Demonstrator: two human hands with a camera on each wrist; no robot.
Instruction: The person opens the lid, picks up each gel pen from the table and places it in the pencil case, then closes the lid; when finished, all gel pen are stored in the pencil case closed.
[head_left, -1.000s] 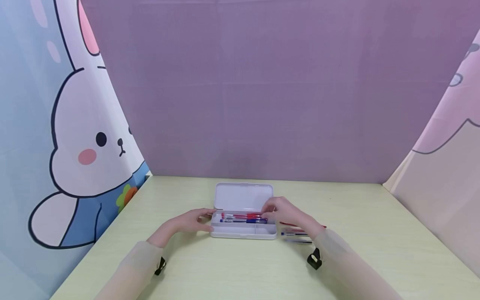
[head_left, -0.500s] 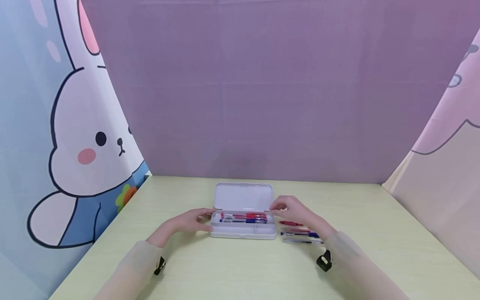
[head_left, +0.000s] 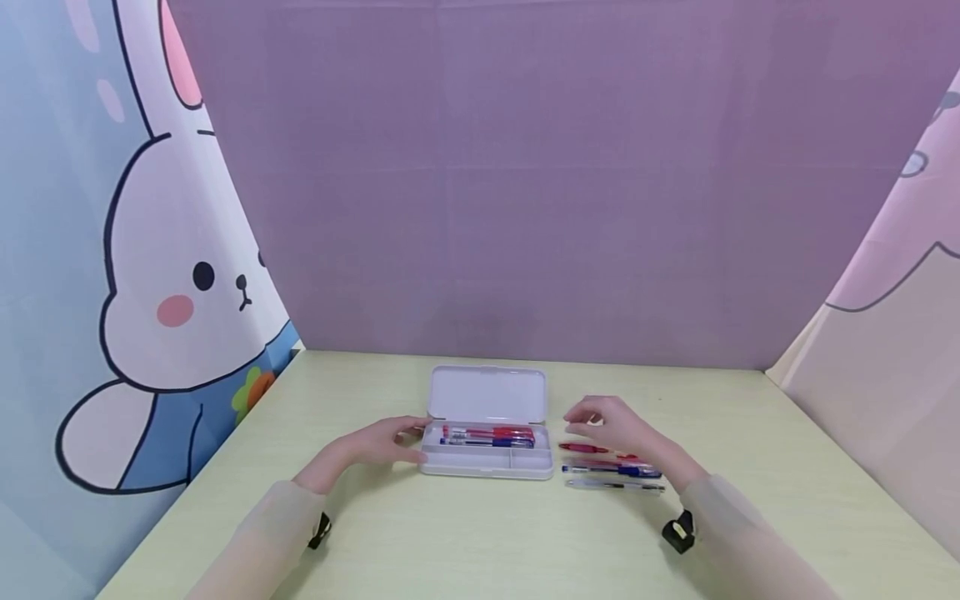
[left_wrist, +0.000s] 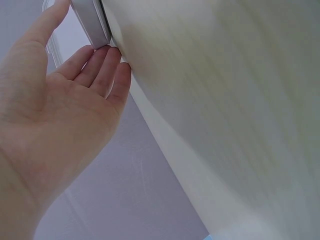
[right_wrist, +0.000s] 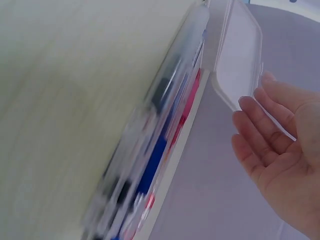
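Note:
In the head view a white pencil case lies with its lid raised at the back. Its rear compartment holds red pens and a blue pen. My left hand holds the case's left end, thumb at the front corner and fingers towards the hinge. In the left wrist view its fingertips meet the case's end. My right hand hovers right of the case, fingers loosely bent, holding nothing. Below it on the table lie a short red pen, a blue pen and a clear pen with black parts.
The pale wooden table ends at a purple backdrop. A rabbit-print curtain hangs on the left, a pink one on the right. The case's front compartments show no pens.
My right hand has drawn back to the right, away from the pens inside the case, uncovering more of the loose pens. My left hand and the case have stayed in place.

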